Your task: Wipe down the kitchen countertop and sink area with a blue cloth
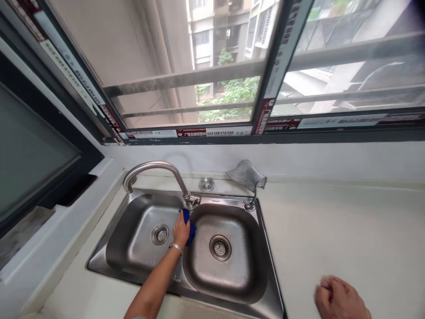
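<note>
My left hand (181, 230), with a bracelet at its wrist, presses a dark blue cloth (191, 235) onto the divider between two sink bowls. Its fingers are closed over the cloth, which hangs partly into the right bowl. The double stainless steel sink (229, 300) is set into a pale counter, with water drops on its bowls. Just behind the cloth is the base of the curved faucet (156, 165), its spout swung out to the left. Over the counter at the lower right, my right hand (340, 297) is curled into a loose fist, slightly blurred, with nothing visible in it.
A crumpled silvery wrap (247, 173) covers something on a thin stem at the sink's back right corner. A round metal fitting (206, 184) sits behind the sink. The pale counter (332, 230) extends right. Windows (186, 133) rise behind, and a dark frame (49, 190) stands left.
</note>
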Motion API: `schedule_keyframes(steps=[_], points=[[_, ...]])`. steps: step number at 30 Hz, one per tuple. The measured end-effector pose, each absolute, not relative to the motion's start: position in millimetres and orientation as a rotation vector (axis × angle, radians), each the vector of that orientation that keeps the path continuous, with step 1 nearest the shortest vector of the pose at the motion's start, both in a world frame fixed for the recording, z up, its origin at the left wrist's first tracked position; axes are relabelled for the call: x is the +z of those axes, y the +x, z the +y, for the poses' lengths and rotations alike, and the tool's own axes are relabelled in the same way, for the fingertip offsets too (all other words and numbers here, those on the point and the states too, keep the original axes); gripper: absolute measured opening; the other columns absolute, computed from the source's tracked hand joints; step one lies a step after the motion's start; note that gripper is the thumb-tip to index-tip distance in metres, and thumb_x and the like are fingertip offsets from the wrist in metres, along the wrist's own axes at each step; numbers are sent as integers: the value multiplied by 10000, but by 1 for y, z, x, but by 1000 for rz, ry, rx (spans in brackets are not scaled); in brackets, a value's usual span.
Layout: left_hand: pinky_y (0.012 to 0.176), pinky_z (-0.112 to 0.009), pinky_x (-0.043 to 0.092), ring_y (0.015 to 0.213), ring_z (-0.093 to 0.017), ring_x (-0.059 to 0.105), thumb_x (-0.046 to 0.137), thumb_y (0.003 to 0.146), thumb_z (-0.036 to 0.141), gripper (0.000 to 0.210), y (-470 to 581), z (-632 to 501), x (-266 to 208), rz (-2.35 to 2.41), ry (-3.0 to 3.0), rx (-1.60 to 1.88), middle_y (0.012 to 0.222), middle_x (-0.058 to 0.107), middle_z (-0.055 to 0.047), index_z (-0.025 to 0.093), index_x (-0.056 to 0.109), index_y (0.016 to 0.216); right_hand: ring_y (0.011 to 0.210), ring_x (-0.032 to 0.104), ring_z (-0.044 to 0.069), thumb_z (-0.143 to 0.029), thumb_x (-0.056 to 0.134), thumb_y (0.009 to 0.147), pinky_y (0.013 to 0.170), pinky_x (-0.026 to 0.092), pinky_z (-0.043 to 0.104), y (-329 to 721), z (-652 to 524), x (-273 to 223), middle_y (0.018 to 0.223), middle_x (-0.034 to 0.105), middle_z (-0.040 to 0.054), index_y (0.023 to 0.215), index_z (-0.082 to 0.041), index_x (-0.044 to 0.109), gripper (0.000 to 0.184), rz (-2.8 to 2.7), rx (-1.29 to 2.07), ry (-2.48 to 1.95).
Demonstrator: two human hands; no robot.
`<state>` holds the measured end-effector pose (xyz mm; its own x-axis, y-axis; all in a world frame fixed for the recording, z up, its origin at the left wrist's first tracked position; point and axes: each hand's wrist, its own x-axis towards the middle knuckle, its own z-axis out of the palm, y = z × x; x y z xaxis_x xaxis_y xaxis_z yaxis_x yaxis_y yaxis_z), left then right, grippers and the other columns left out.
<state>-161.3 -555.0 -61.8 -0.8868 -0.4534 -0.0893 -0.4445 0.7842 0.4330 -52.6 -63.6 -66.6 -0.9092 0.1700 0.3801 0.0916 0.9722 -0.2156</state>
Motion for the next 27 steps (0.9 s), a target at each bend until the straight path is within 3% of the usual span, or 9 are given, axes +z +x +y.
schedule_keyframes(steps=[4, 8, 14, 17, 24, 27], points=[[1179, -494, 414, 1459, -317, 427, 422, 899, 194, 690, -136, -550, -66, -3013, 516, -495, 1621, 366, -182, 140, 295, 1576, 755, 560, 250, -254, 461, 869, 641, 351, 366, -54, -66, -72, 932, 615, 98, 849, -221, 528, 77, -2659, 204, -158], [1262, -569, 267, 1554, -341, 214, 416, 838, 101, 731, -136, -543, -75, -3029, 241, -353, 1629, 345, -192, 102, 319, 1562, 739, 546, 239, -228, 448, 887, 642, 331, 358, -53, -68, -73, 895, 602, 79, 860, -225, 512, 70, -2653, 146, -155], [1279, -509, 265, 1544, -249, 253, 290, 825, -4, 718, -173, -548, -72, -3059, -147, -350, 1592, 437, -124, 177, 456, 1499, 807, 576, 237, -232, 398, 934, 682, 369, 353, -53, -74, -61, 934, 600, 72, 880, -233, 469, 89, -2637, 288, -165], [1284, -510, 266, 1538, -240, 272, 308, 813, -1, 769, -193, -543, -72, -3013, -140, -370, 1586, 447, -115, 200, 358, 1554, 821, 587, 233, -238, 388, 937, 691, 379, 352, -55, -76, -58, 975, 610, 68, 888, -238, 467, 92, -2635, 351, -187], [1291, -597, 186, 1549, -307, 238, 364, 884, 121, 824, -228, -480, -91, -2824, 294, -454, 1614, 371, -208, 116, -24, 1610, 841, 601, 236, -248, 389, 932, 726, 391, 365, -59, -77, -62, 1014, 622, 79, 912, -230, 501, 115, -2603, 307, -208], [1294, -582, 182, 1570, -303, 151, 336, 918, 162, 789, -249, -454, -92, -2785, 368, -545, 1664, 253, -208, 104, -45, 1607, 845, 603, 236, -250, 394, 925, 718, 385, 362, -60, -74, -65, 1019, 629, 83, 910, -229, 508, 116, -2606, 348, -222]])
